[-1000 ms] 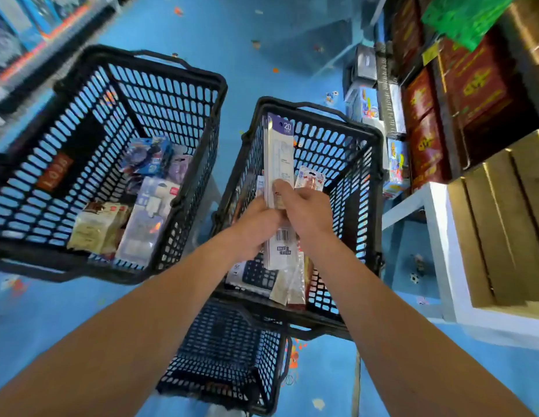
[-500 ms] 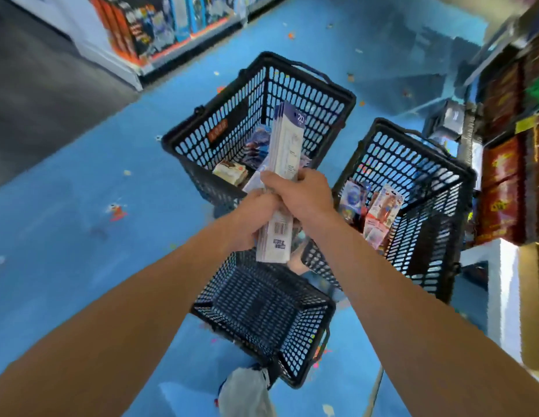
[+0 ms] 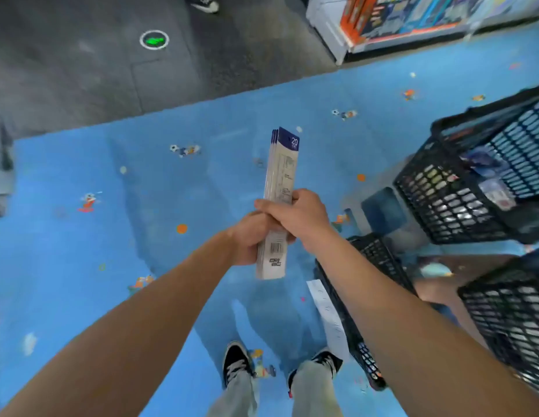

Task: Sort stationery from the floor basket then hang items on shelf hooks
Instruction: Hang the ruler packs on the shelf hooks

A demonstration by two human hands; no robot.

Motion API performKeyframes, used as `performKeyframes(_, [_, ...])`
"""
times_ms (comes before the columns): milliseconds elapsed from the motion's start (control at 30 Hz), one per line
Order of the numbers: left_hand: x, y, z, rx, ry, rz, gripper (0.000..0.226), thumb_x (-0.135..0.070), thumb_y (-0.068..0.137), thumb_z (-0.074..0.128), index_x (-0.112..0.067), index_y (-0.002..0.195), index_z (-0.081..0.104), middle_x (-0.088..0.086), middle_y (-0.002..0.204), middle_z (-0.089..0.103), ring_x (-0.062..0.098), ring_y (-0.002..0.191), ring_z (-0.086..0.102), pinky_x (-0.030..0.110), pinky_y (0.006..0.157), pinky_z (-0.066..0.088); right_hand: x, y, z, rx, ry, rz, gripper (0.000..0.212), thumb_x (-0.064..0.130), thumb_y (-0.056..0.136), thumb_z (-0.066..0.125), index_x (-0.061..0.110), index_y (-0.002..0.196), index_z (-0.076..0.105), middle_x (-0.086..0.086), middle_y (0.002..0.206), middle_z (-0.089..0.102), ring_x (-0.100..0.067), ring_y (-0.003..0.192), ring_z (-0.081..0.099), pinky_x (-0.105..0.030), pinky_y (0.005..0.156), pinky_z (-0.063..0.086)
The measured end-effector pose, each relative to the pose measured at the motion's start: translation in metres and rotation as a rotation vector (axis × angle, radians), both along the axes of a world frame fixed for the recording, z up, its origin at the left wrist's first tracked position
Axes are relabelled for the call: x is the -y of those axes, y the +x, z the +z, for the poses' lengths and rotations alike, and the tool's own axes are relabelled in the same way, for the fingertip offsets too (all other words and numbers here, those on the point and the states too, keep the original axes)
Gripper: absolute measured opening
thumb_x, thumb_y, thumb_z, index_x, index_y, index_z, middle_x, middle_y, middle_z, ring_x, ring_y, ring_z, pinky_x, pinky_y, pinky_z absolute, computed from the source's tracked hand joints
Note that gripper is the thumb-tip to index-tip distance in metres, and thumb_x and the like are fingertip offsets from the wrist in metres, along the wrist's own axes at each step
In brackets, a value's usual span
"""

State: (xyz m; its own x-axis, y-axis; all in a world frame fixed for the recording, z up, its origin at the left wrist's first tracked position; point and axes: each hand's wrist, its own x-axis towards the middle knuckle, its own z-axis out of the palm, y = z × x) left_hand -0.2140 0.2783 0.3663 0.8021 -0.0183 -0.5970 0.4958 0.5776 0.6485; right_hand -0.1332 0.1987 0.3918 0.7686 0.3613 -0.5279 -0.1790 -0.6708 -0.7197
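1. Blue floor (image 3: 81, 236) with scattered prints lies under everything.
2. Black mesh baskets (image 3: 443, 191) stand at the right; the upper one holds packaged goods.
3. Long flat stationery packs (image 3: 281, 170), stacked, stand upright above the floor, left of the baskets.
4. Left hand (image 3: 250, 239) and right hand (image 3: 298, 215) both curl tightly round the stack's lower half, touching each other.

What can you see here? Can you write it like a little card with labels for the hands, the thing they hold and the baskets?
left grip: curled round the lower part of the stack of packs
right grip: curled round the same stack, just above the left
stack of packs: upright, long and flat, dark blue tops marked 20, barcode near the bottom
far basket: black mesh, at the right, holds packaged items
near basket: black mesh, contents hidden
floor: blue with small printed figures
shoes: black, white laces
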Motion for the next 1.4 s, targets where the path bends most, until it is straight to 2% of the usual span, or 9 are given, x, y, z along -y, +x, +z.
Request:
performKeyframes(333, [-0.170,-0.231,0.026,0.084,-0.174,0.610,0.045,-0.004,0.069,0.054,-0.017,0.111,0.065,0.006,0.084,0.063,0.018,0.075,0.062,0.027,0.071,0.056,-0.229,-0.194,0.027,-0.025,-0.015,0.618,0.047,0.052,0.061,0.088,0.020,0.089,0.070,0.005,0.082,0.073,-0.015,0.070,0.070,-0.026,0.048,0.049])
performKeyframes(433, [-0.198,-0.306,0.032,0.071,-0.125,0.785,0.051,-0.003,0.068,0.056,-0.019,0.115,0.065,0.010,0.091,0.059,0.023,0.083,0.059,0.033,0.079,0.050,-0.275,-0.268,0.039,-0.042,-0.006,0.813,0.052,0.055,0.052,0.084,0.020,0.088,0.071,0.004,0.078,0.073,-0.018,0.064,0.070,-0.025,0.045,0.046])
performKeyframes(533, [-0.209,-0.379,0.046,-0.024,-0.010,0.924,0.048,-0.006,0.070,0.054,-0.017,0.115,0.064,0.011,0.085,0.059,0.019,0.072,0.062,0.028,0.064,0.054,-0.309,-0.340,0.051,-0.112,0.005,1.004,0.056,0.059,0.047,0.082,0.017,0.083,0.074,-0.001,0.073,0.074,-0.021,0.061,0.070,-0.028,0.048,0.049])
performKeyframes(700, [-0.216,-0.474,0.090,-0.252,0.232,1.177,0.040,-0.015,0.072,0.053,-0.011,0.110,0.064,0.007,0.071,0.056,0.016,0.057,0.057,0.027,0.054,0.049,-0.341,-0.443,0.084,-0.232,0.034,1.250,0.039,0.047,0.073,0.085,0.014,0.088,0.073,0.004,0.063,0.063,-0.009,0.048,0.054,-0.018,0.039,0.036])
performKeyframes(867, [-0.224,-0.533,0.144,-0.409,0.356,1.400,0.041,-0.025,0.077,0.052,-0.008,0.112,0.064,0.004,0.076,0.056,0.013,0.060,0.052,0.031,0.062,0.045,-0.367,-0.511,0.138,-0.404,0.100,1.431,0.023,0.028,0.089,0.077,0.006,0.084,0.070,0.004,0.055,0.060,-0.011,0.044,0.050,-0.016,0.037,0.033])
performKeyframes(1033, [-0.240,-0.563,0.205,-0.374,0.483,1.470,0.017,-0.006,0.092,0.050,-0.015,0.096,0.063,-0.018,0.061,0.060,0.001,0.055,0.052,0.018,0.057,0.041,-0.402,-0.551,0.184,-0.458,0.179,1.604,0.027,0.032,0.088,0.077,0.010,0.102,0.070,-0.005,0.088,0.070,-0.008,0.066,0.063,-0.013,0.043,0.042])
performKeyframes(1100, [-0.247,-0.573,0.216,-0.410,0.526,1.519,0.023,0.002,0.092,0.048,-0.008,0.102,0.067,-0.011,0.074,0.072,-0.003,0.066,0.065,0.013,0.058,0.049,-0.413,-0.566,0.194,-0.438,0.222,1.652,0.040,0.037,0.085,0.079,0.012,0.115,0.070,-0.009,0.104,0.072,-0.017,0.084,0.067,-0.017,0.054,0.049])
performKeyframes(1200, [-0.252,-0.580,0.227,-0.417,0.585,1.605,0.048,-0.012,0.078,0.057,-0.004,0.124,0.063,0.011,0.111,0.075,0.012,0.101,0.073,0.027,0.084,0.060,-0.419,-0.586,0.205,-0.372,0.256,1.707,0.022,0.027,0.085,0.078,0.010,0.100,0.072,-0.009,0.092,0.074,-0.026,0.087,0.070,-0.039,0.073,0.059])
performKeyframes(1400, [-0.234,-0.617,0.235,-0.312,0.452,1.650,0.023,-0.009,0.076,0.064,-0.003,0.097,0.060,0.011,0.090,0.064,0.021,0.082,0.063,0.034,0.075,0.048,-0.427,-0.622,0.213,-0.301,0.242,1.712,0.019,0.008,0.092,0.063,0.012,0.110,0.066,-0.009,0.093,0.070,-0.024,0.081,0.067,-0.038,0.063,0.056])
